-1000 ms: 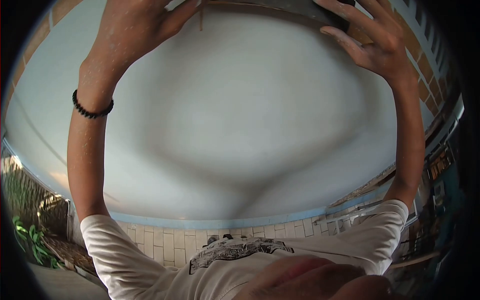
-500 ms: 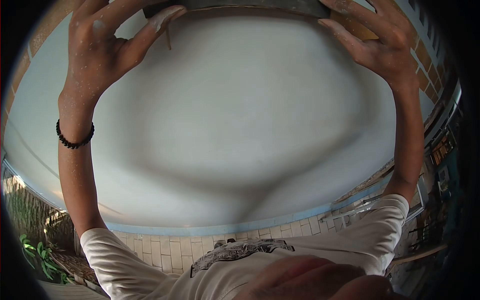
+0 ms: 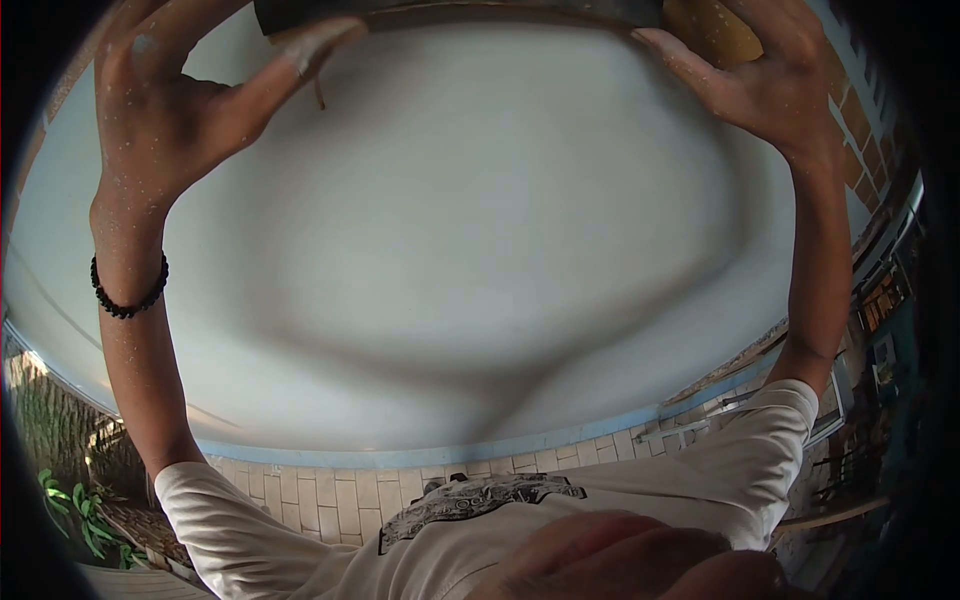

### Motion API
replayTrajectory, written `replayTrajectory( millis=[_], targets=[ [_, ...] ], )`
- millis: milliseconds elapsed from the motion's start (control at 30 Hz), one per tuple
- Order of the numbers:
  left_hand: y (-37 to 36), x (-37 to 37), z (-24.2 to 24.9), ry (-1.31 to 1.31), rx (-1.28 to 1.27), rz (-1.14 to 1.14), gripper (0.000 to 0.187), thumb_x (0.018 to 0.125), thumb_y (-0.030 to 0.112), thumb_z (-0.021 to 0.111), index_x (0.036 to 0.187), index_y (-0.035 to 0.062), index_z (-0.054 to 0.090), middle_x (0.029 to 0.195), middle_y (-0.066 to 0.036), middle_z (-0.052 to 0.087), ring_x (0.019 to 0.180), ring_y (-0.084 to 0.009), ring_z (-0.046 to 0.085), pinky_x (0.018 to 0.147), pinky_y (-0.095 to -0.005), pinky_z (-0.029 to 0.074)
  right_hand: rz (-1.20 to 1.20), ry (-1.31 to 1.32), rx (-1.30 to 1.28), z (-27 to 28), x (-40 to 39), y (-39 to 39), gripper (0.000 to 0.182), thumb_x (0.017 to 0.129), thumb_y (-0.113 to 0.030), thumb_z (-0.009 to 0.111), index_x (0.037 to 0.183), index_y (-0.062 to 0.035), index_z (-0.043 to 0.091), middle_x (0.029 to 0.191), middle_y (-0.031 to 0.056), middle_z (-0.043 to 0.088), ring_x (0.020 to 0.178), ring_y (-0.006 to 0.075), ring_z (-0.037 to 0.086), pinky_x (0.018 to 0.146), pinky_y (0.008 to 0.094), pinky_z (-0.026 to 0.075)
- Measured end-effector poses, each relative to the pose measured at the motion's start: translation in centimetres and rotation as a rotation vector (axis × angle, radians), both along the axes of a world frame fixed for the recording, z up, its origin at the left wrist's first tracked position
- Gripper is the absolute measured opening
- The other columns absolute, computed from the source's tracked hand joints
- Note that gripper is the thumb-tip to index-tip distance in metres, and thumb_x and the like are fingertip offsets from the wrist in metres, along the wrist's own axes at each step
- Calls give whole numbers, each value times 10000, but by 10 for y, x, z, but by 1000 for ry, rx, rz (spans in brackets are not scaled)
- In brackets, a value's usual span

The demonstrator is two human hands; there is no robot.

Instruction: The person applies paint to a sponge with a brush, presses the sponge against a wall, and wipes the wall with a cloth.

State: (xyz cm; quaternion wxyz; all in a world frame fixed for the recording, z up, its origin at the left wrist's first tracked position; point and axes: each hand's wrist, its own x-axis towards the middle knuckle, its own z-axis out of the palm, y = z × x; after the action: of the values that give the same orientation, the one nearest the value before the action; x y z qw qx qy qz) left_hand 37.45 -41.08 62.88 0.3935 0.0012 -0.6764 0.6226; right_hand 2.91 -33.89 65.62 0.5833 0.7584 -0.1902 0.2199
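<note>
Both of my hands are raised at the top of the view, in front of a smooth pale wall [image 3: 480, 220]. A long dark board [image 3: 480, 14] spans between them, its upper part cut off by the frame. My left hand [image 3: 165, 110], flecked with pale specks, has its thumb along the board's lower left edge. A thin brown strip [image 3: 320, 92] hangs below that thumb. My right hand [image 3: 775, 95] has its thumb tip at the board's lower right corner. The other fingers of both hands run out of view at the top, so their contact with the board is hidden.
A blue band [image 3: 400, 459] edges the wall's base above light floor tiles [image 3: 340, 500]. Green plants [image 3: 85, 520] stand at lower left. Brown stone-like tiles [image 3: 855, 130] and cluttered furniture [image 3: 885, 300] are at right.
My left hand has moved left and slightly down; my right hand has shifted slightly, with its index finger now pointing more upward. The dark board shows wider, and its left end lies further left.
</note>
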Motion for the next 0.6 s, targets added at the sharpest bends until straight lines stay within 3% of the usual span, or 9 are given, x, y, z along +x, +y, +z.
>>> replayTrajectory(
  millis=[100,167,300,400,533,600],
  targets=[
    [-1,-7,8,3,-7,-4,359,629,329,936,869,108,785,1099,-143,737,1128,-323,626,927,-468,553,139,40,23,6,-6,-1,360,579,-108,849,898,-38,698,1003,140,707,939,279,706,837,385,578],
    [9,-15,6,39,77,-20,366,619,296,941,873,93,775,1066,-135,740,1082,-303,651,914,-445,566,77,42,46,7,-1,11,364,581,-106,834,898,-34,671,950,125,693,915,268,695,839,379,574],
    [-24,-29,-4,193,453,-412,428,614,220,934,969,60,756,1028,-114,736,981,-255,695,884,-399,595,-64,14,93,7,3,24,382,592,-115,812,916,-33,628,861,103,651,863,248,669,866,380,560],
    [-7,-14,7,-50,283,-330,483,624,129,887,1072,40,730,1046,-113,727,980,-236,706,866,-397,607,-78,57,48,15,11,38,402,589,-149,799,927,-38,614,853,102,633,875,244,654,903,396,547],
    [20,-2,4,110,89,-479,499,624,127,844,1101,33,731,1018,-112,719,1006,-238,700,834,-398,586,-150,-33,22,4,73,99,410,577,-201,782,901,-45,585,965,123,643,997,259,644,977,439,535],
    [23,13,1,151,183,-609,527,623,144,836,1127,34,729,1017,-115,714,1006,-239,694,822,-397,576,-217,-204,68,-2,107,134,414,574,-206,788,900,-48,588,1009,128,650,1028,260,646,996,451,534]
  ],
)
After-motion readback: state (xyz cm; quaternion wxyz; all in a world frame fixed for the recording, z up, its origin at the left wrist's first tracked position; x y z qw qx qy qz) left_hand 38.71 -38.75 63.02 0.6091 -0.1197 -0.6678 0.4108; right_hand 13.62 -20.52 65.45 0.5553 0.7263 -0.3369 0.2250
